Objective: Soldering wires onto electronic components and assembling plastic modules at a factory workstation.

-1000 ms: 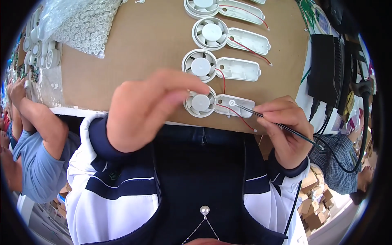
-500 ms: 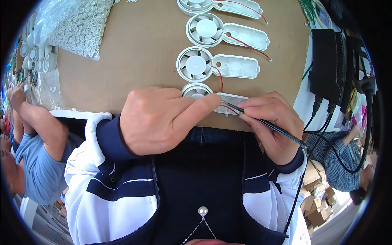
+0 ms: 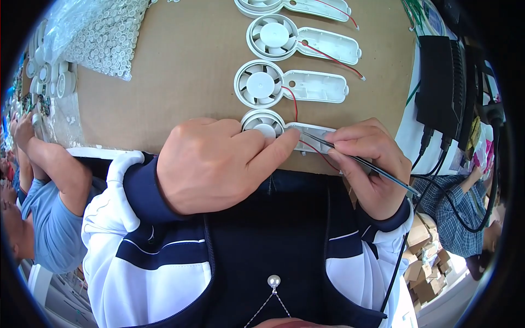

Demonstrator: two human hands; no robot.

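My left hand (image 3: 210, 164) rests on the nearest white handheld-fan housing (image 3: 257, 116). Its fingers are curled over the round fan end, and the index fingertip presses where the handle begins. In my right hand (image 3: 377, 158) is a pair of thin metal tweezers (image 3: 318, 140), pinched between thumb and fingers. The tweezers' tips point left over the open handle, beside my left fingertip. A red wire (image 3: 321, 154) curves out of that handle over its near edge, ending below my right fingers. My left hand hides part of the fan blades.
Beyond lie several similar open fan housings, the closest one (image 3: 261, 86) with a red wire hanging toward me. A plastic bag of small white round parts (image 3: 104, 46) lies far left. A black box with cables (image 3: 437, 82) stands right. Other people sit at both sides.
The tweezers have shifted slightly right with my right hand. The red wire's loose end now shows beyond the handle's near edge. My left hand has eased slightly left and toward me.
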